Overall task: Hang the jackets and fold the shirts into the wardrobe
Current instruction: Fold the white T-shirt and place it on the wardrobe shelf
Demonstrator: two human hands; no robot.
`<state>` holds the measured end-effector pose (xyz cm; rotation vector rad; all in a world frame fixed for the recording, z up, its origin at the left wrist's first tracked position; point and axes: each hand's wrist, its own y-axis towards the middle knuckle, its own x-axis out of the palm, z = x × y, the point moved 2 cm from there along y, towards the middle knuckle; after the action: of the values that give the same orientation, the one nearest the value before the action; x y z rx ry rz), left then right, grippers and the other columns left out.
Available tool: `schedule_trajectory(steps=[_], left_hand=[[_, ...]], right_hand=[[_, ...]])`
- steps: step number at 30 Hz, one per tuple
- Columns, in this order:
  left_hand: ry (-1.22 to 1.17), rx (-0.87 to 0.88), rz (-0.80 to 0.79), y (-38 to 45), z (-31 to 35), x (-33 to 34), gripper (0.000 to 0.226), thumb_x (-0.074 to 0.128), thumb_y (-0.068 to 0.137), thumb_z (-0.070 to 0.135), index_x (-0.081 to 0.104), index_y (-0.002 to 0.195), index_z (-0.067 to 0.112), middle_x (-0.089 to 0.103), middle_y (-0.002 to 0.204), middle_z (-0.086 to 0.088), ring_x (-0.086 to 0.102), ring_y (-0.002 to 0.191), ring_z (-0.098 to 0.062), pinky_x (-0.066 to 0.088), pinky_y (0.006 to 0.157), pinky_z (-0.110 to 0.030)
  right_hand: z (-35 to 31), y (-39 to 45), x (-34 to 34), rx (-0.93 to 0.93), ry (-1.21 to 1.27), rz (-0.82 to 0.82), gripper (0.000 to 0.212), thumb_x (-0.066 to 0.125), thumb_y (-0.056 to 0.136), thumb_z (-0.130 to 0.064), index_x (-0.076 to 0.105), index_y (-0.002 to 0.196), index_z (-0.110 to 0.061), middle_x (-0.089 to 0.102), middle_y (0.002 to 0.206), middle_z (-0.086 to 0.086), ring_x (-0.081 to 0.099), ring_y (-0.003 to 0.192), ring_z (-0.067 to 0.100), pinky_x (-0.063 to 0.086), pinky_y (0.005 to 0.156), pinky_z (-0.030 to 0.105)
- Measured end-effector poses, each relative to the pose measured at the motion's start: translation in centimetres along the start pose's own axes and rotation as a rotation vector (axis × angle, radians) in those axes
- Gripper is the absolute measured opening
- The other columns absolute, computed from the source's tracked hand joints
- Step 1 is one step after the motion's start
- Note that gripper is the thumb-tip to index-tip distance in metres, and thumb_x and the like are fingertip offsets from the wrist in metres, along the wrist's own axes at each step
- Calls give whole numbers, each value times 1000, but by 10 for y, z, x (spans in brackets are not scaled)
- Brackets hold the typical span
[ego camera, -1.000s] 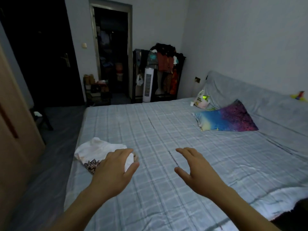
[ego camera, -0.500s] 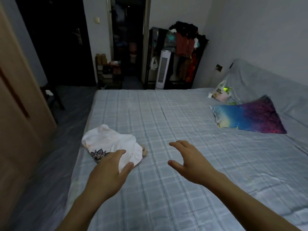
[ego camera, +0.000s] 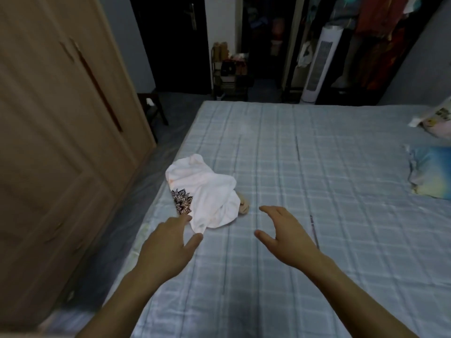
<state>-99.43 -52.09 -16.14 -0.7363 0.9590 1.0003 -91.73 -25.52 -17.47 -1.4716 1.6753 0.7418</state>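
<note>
Left hand: my left hand point(ego camera: 168, 242) is stretched forward, palm down, fingers straight and loose, thumb splayed toward three o'clock; it grasps nothing.
Left fingertips: the tips lie right at the near hem of the crumpled white cotton shirt with a black mandala print point(ego camera: 205, 196); I cannot tell whether they touch the cloth.
Left forearm: bare, running in from the seven o'clock corner of the view.
Right hand: my right hand point(ego camera: 285, 235) is also palm down, fingers gently arched and spread, thumb pointing toward nine o'clock; it is released and holds nothing.
Right hand position: it hovers over bare sheet at about four o'clock from the shirt, near it but apart.
Right forearm: bare, coming in from the five o'clock corner.
Shirt: it lies bunched near the left edge of the bed with a pale blue checked sheet point(ego camera: 305, 167), print facing up at its nine o'clock side.
Beige item: a small beige cloth lump point(ego camera: 244, 206) peeks out from under the shirt at its three o'clock edge; I cannot tell what it is.
Wardrobe: the light brown wooden wardrobe point(ego camera: 53, 132) stands at nine o'clock from the bed, across a strip of floor, its doors closed.
Pillow: a blue-tinted printed pillow point(ego camera: 432, 174) sits at three o'clock on the bed.
</note>
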Motion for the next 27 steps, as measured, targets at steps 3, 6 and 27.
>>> schedule_trajectory(steps=[3,6,27], left_hand=[[7,-27,-6,6,-1,10,54,47,90,63,47,135,32,60,127,4,55,115,-19,48,90,-38],[-4,-42,-23,23,-2,23,53,49,92,60,46,136,31,58,130,4,54,117,-18,47,92,-37],[-105,-291,-199,213,-118,195,37,64,88,41,57,118,21,63,116,-1,59,106,-22,50,84,-35]], right_hand=[[9,12,7,-3,46,-29,61,59,93,-45,37,146,-25,44,145,-2,44,130,16,36,108,29],[20,24,12,0,47,-51,62,59,93,-45,36,147,-26,42,147,-3,43,132,16,35,110,30],[97,196,124,79,49,-253,53,63,93,-36,46,141,-23,51,140,-1,49,126,16,32,105,21]])
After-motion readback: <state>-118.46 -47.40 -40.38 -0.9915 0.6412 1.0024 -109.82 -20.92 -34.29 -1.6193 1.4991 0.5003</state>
